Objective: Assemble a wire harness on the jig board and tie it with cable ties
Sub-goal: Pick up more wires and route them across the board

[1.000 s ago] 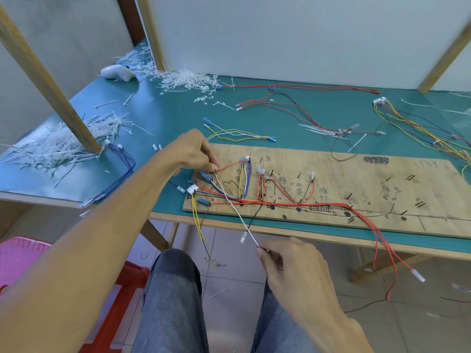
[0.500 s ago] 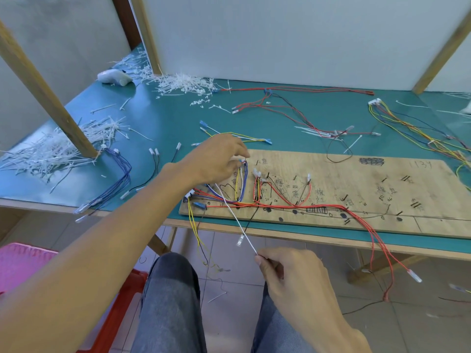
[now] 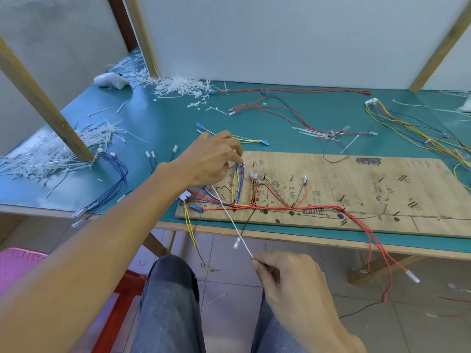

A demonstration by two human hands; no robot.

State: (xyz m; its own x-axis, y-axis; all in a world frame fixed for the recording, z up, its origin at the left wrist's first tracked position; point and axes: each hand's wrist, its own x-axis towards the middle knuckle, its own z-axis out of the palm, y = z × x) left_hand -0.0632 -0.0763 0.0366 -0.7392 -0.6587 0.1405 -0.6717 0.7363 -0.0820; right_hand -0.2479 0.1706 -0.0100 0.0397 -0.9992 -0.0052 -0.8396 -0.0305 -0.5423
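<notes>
**Jig board**: plywood, flat on the green table, long axis left to right along the near edge.

**Wire harness**: red wires run along the board's length, then drop off the near edge at right. A blue wire loop stands crosswise at the board's left end.

**White strand**: straight and taut. Its long axis is diagonal, from the board's left end down and right past the table edge.

**Right hand**: below the table edge, grip pinching the white strand's near end between thumb and forefinger.

**Left hand**: fingers curled over the top of the blue loop. Whether the grip holds anything cannot be told.

**Cable ties**: loose white heap, far left of the table.
</notes>
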